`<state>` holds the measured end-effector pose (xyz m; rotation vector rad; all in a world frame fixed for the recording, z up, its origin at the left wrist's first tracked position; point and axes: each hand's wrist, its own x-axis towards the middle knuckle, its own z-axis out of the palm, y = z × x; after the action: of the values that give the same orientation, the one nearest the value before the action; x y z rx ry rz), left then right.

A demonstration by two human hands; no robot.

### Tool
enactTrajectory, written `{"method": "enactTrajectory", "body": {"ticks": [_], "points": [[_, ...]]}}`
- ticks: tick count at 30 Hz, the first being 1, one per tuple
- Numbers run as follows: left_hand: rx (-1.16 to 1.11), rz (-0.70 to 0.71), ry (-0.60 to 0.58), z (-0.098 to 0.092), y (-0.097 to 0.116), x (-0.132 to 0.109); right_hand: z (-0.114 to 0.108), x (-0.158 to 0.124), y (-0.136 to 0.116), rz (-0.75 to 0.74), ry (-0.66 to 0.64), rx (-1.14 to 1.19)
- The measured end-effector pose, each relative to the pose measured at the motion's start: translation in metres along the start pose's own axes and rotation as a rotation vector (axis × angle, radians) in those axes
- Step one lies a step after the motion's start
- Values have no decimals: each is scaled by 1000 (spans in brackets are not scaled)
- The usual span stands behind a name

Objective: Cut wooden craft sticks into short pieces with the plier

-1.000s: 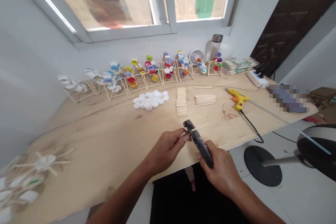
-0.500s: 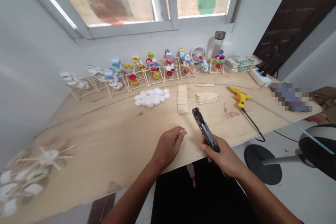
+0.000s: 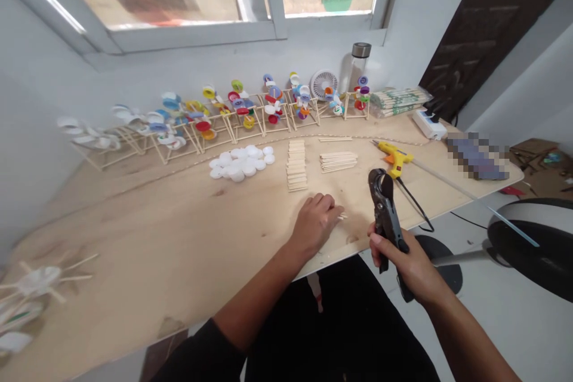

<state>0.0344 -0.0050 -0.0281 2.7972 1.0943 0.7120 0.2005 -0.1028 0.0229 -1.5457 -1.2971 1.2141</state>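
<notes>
My left hand rests on the tabletop near the front edge, fingers curled closed around short wooden sticks. Only the pale stick ends poke out past the fingertips. To its right, my right hand grips black hand shears by the handles. Their head points up and away, held above the table edge and apart from the sticks. Beyond my left hand lie a column of short wooden sticks and a pile of longer ones. A cluster of white bottle caps sits left of them.
A yellow glue gun with a clear glue stick lies at right, near a white power strip. Small stick-framed wheels with coloured caps line the back. A stick-and-cap wheel lies at far left. A small fan stands behind.
My left hand has moved right and lowered onto the tabletop, with stick ends now showing. My right hand has shifted right with the shears, whose head now stands more upright. The view has shifted.
</notes>
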Motion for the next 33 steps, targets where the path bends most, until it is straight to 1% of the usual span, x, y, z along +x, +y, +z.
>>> {"method": "enactTrajectory", "body": {"ticks": [7,12,15,20,24,26,29,31,33], "points": [[-18,17,52,9,-3,-4,-4,2,7,4,15,18],[2,3,66,8,-7,-4,-6,1,8,11,2,26],[42,-21,63,2,-19,-7,-6,0,8,15,-3,23],[133,-89,52,-10,-48,-15,-4,2,10,4,-5,-11],[182,-154,70,-12,-63,-16,0,3,13,9,-20,-22],[164,-166,89,-11,-66,-14,2,4,14,15,-21,-22],[68,-186,143,-12,-66,-14,3,4,15,28,-11,-12],[-32,-241,201,-16,-65,-17,4,3,14,32,-7,-6],[-106,-340,246,-21,-64,-23,3,2,15,34,-14,-9]]}}
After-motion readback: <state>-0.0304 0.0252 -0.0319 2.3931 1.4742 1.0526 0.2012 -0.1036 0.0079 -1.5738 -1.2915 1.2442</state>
